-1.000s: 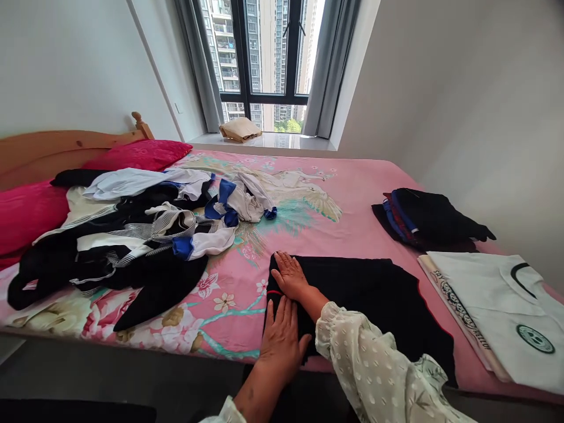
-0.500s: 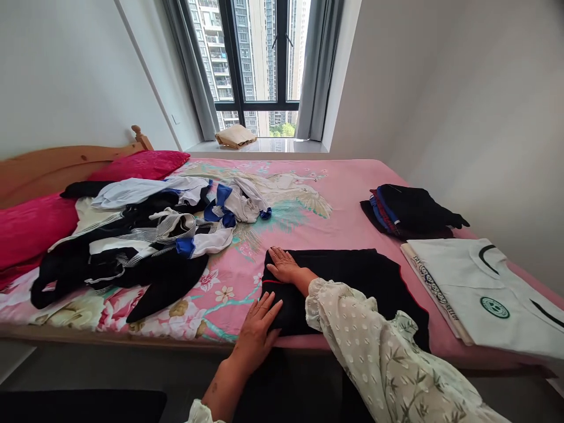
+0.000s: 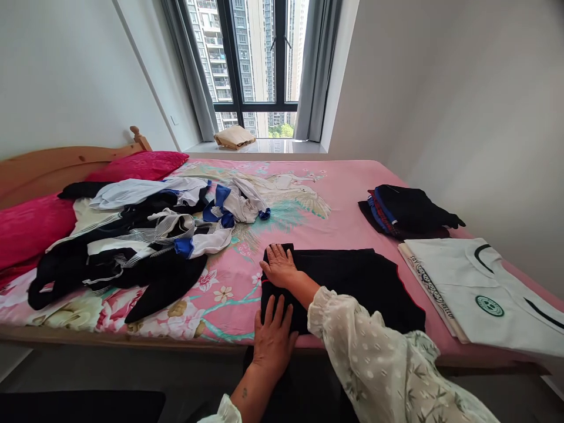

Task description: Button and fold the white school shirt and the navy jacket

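A black garment with thin red piping (image 3: 348, 279) lies folded on the bed near its front edge. My right hand (image 3: 280, 267) rests flat on its upper left part, fingers open and pointing away from me. Below it, my left hand (image 3: 274, 338) lies with fingers spread on the garment's near left corner, its palm over the bed's edge. Neither hand grips the cloth. Part of the garment is hidden under my right forearm and sleeve. Which kind of garment it is, I cannot tell.
A loose heap of black, white and blue clothes (image 3: 145, 235) lies at left beside red pillows (image 3: 35, 226). On the right are a folded dark stack (image 3: 409, 208) and folded white shirts (image 3: 462, 294). The flowered pink bedsheet (image 3: 348, 188) covers the bed below the window.
My left hand has moved right and further onto the garment's near corner. My right hand has shifted slightly, and a black fold now shows beyond its fingertips. The view has moved a little.
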`<state>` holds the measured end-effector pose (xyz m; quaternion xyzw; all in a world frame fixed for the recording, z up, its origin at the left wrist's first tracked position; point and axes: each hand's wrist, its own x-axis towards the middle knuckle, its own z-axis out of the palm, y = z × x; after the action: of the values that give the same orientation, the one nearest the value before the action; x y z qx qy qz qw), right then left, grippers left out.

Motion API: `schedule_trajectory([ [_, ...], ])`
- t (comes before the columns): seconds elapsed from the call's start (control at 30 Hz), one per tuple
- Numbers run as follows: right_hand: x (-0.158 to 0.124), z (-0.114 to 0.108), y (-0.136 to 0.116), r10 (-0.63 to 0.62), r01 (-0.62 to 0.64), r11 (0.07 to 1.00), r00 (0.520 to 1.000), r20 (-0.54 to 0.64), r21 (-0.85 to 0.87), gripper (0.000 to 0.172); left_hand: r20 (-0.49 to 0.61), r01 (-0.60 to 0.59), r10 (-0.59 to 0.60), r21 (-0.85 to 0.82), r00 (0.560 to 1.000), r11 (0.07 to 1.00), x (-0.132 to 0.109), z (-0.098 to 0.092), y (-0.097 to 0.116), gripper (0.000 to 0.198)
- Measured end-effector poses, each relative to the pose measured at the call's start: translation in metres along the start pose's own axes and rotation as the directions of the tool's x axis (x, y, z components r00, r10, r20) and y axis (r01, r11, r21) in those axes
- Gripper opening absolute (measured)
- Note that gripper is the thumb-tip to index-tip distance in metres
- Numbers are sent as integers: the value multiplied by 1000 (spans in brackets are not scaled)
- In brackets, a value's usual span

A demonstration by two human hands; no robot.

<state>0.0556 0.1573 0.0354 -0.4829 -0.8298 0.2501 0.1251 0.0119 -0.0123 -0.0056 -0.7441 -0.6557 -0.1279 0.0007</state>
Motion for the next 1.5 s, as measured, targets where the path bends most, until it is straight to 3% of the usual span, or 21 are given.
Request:
schedule_trajectory([
  [0.13,-23,24,-5,-22,28,999,987,-157,36,63,-2,-21,21,-123,1000,992,1,-10,-2,48],
  [0.23,-33,37,7,25,-18,999,986,-165,42,58,-104,-113,82,-339,991,934,1,-18,-28,33],
  [0.3,-34,40,16,30,-27,999,982,-187,18,57,-206,-57,-31,-406,978,912,6,-18,-54,31],
  [0.37,-33,40,21,25,-30,999,977,-212,-19,56,-232,70,-154,-331,960,941,16,-12,-77,36],
  [0.47,-29,41,25,74,-93,994,961,-268,-58,60,-62,145,-149,-69,987,987,34,2,-95,45],
  [0.53,-27,42,26,106,-129,990,954,-279,-63,64,77,112,-114,34,990,993,43,10,-94,51],
  [0.63,-23,44,29,115,-129,991,960,-254,-42,64,150,97,-108,76,983,992,51,15,-88,54],
  [0.77,-22,41,32,109,-111,994,964,-245,5,61,116,113,-117,42,986,993,55,19,-83,52],
  [0.93,-22,38,35,119,-112,993,961,-248,46,56,55,106,-97,-201,994,974,58,30,-86,51],
  [1.13,-22,43,31,85,-88,996,956,-281,1,57,-56,250,-323,-516,945,820,69,18,-87,48],
  [1.2,-20,44,31,81,-82,997,954,-289,7,57,-92,205,-299,-539,950,817,72,10,-77,50],
  [1.27,-19,43,33,83,-71,996,955,-286,53,55,-49,152,-198,-470,979,869,74,5,-64,49],
  [1.37,-23,35,42,178,-116,978,901,-395,175,52,79,146,-127,-327,989,934,73,3,-52,48],
  [1.43,-32,26,48,297,-188,947,823,-484,261,51,91,131,-109,-285,990,950,73,3,-52,46],
  [1.5,-42,16,53,380,-257,915,807,-453,310,52,65,93,-77,-283,995,955,74,2,-58,45],
])
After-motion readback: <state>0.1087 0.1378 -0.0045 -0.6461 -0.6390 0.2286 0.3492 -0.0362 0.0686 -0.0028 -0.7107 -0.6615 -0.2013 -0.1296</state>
